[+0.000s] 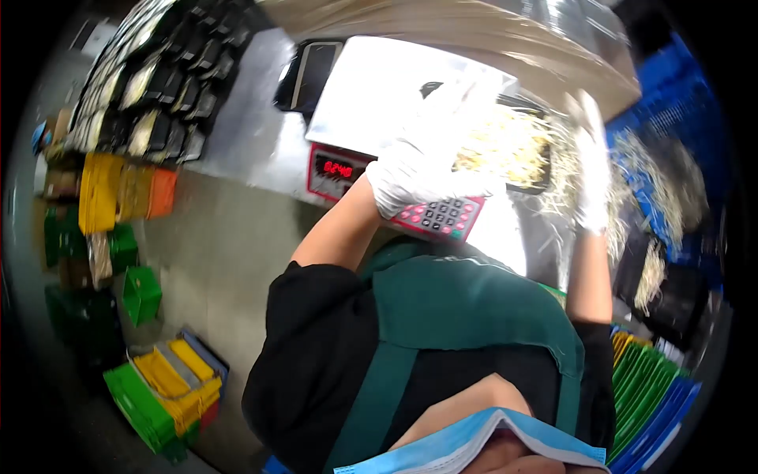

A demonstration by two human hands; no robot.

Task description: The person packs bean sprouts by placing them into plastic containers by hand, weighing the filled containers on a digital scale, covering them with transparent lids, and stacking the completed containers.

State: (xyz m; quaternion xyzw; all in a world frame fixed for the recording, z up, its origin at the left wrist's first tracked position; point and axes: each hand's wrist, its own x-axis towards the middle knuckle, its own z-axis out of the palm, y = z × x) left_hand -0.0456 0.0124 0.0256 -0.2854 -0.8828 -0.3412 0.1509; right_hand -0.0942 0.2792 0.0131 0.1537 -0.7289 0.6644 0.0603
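Note:
My left hand (430, 154), in a white glove and partly blurred, is around the left side of a black tray of bean sprouts (505, 146). Its thumb lies along the near side and its fingers reach toward the far side. The tray is at the right end of a scale (371, 87) with a white platform and a red-lit display (338, 169). Over loose sprouts (562, 158) to the right of the tray, my gloved right hand (591, 162) is held with its fingers stretched out, nothing visible in it.
Stacked black trays of sprouts (150, 87) stand at the far left. Behind the scale is a plastic-wrapped box (474, 39). A blue crate (663, 95) and more sprouts (655, 182) are at right. Coloured crates (170, 383) stand on the floor, lower left.

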